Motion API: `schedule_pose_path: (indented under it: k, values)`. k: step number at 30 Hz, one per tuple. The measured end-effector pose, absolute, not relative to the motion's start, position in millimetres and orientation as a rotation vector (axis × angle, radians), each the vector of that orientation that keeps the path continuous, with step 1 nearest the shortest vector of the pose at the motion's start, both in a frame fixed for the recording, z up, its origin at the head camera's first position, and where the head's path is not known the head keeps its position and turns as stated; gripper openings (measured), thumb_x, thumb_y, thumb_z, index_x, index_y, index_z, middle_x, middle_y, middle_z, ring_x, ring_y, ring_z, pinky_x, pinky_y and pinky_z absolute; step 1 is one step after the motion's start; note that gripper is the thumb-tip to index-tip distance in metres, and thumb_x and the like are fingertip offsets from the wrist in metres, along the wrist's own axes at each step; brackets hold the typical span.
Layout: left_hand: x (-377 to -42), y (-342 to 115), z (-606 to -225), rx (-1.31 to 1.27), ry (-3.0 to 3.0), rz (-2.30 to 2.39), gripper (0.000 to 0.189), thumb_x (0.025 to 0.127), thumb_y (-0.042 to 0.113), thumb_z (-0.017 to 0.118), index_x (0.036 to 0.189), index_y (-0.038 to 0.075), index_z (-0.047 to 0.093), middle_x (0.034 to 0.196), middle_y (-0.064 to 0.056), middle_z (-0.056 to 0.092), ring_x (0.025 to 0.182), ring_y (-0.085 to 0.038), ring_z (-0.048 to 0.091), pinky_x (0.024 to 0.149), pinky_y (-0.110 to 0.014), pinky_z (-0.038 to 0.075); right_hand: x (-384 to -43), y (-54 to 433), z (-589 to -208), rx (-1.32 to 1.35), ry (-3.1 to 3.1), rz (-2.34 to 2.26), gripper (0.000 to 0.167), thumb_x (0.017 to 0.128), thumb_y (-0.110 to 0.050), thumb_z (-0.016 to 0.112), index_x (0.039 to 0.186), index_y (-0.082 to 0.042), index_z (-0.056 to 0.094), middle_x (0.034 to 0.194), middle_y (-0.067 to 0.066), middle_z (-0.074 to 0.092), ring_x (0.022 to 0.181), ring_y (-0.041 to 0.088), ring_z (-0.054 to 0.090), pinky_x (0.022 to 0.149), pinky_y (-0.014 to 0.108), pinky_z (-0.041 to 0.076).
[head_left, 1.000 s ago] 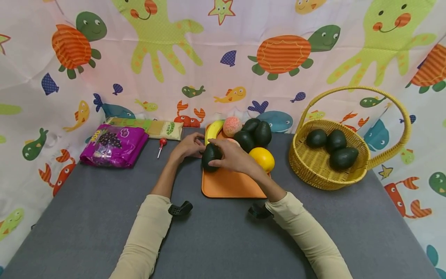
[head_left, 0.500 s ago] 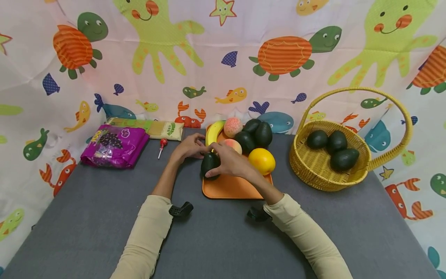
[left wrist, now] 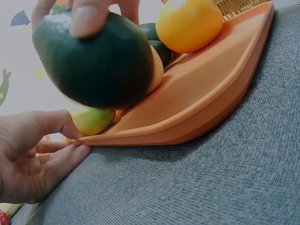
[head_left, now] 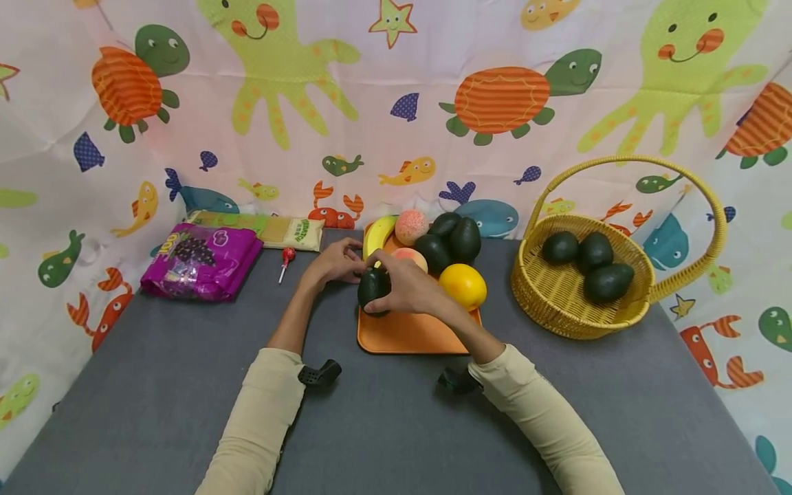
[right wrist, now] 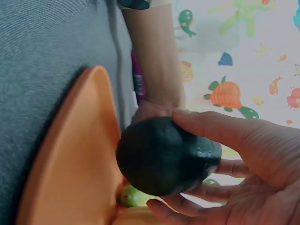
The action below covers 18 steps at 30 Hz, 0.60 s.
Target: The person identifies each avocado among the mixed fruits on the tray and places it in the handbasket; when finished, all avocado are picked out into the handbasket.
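My right hand [head_left: 405, 283] grips a dark green avocado [head_left: 373, 291] over the left side of the orange tray [head_left: 411, 335]. In the right wrist view the thumb lies on one side of the avocado [right wrist: 164, 157] and the fingers on the other. At the tray's left edge is my left hand [head_left: 336, 261]; in the left wrist view it pinches the tray's rim [left wrist: 140, 133] between thumb and fingers. On the tray lie a banana [head_left: 376, 237], a peach [head_left: 410, 256], a pink speckled round fruit [head_left: 411, 225], several avocados [head_left: 465, 239] and a yellow-orange fruit [head_left: 463, 286].
To the right stands a yellow wicker basket [head_left: 526, 295] with a tall handle and three avocados [head_left: 608, 282] inside. At the left lie a purple grape-printed bag [head_left: 204, 261], a flat green-and-cream packet [head_left: 278, 230] and a red lollipop [head_left: 287, 256]. A patterned cloth [head_left: 371, 89] hangs behind the grey table.
My right hand has brought the avocado slightly nearer the front and tilted it, uncovering the peach behind. The left hand stays at the tray's edge.
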State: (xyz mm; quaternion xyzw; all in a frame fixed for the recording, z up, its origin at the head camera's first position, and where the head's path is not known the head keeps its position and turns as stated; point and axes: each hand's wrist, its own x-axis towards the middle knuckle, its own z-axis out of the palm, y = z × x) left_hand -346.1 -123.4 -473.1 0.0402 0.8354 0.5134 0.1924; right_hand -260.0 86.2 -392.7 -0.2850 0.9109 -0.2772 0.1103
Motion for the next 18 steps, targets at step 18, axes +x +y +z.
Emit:
schedule_pose_path:
  k: [18]
  values:
    - [-348.8, -123.9, -473.2, 0.099, 2.291, 1.482, 0.067, 0.095, 0.016, 0.073, 0.154, 0.005, 0.043, 0.116, -0.015, 0.063, 0.082, -0.012, 0.070, 0.077, -0.027, 0.065, -262.7, 159.5, -328.0, -0.726, 2.787, -1.051, 0.076, 0.088, -0.021, 0.081, 0.153, -0.011, 0.043, 0.137, 0.023, 0.059, 0.119, 0.038, 0.061, 0.098, 0.055, 0.059]
